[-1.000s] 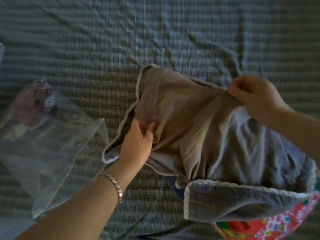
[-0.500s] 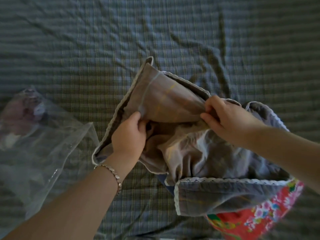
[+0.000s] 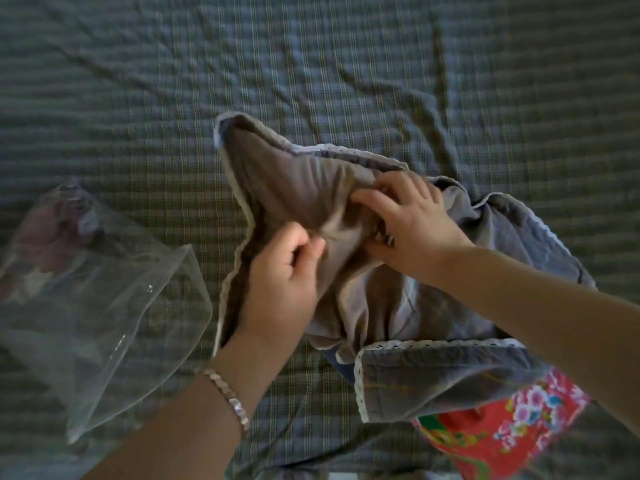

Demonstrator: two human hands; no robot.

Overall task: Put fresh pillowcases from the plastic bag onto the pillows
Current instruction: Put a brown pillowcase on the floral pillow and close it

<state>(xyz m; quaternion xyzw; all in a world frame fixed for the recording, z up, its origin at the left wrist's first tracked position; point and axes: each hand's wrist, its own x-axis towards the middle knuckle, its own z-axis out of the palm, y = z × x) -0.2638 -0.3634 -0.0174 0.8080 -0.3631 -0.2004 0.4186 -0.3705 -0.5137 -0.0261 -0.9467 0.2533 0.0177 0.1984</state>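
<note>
Head view: pillowcase (image 3: 287, 188) lies bunched mid-bed (image 3: 311, 64), out of the bag (image 3: 104, 289) and not yet on the pillow (image 3: 485, 427), whose red floral corner shows under its near edge. Left hand (image 3: 284, 271) pinches a fold. Right hand (image 3: 412, 230) grips gathered cloth just beside it. Judged stage: locating the opening. Bag lies left, apart. Bare sheet extends beyond.

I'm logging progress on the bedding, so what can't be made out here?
Head view, plastic bag: contents blurred behind crumpled film, cut by left edge.
Head view, red floral cloth: mostly under the pillowcase, cut by bottom edge; pillow or not, unclear.
Head view, right hand: some fingertips hidden in pillowcase folds.
</note>
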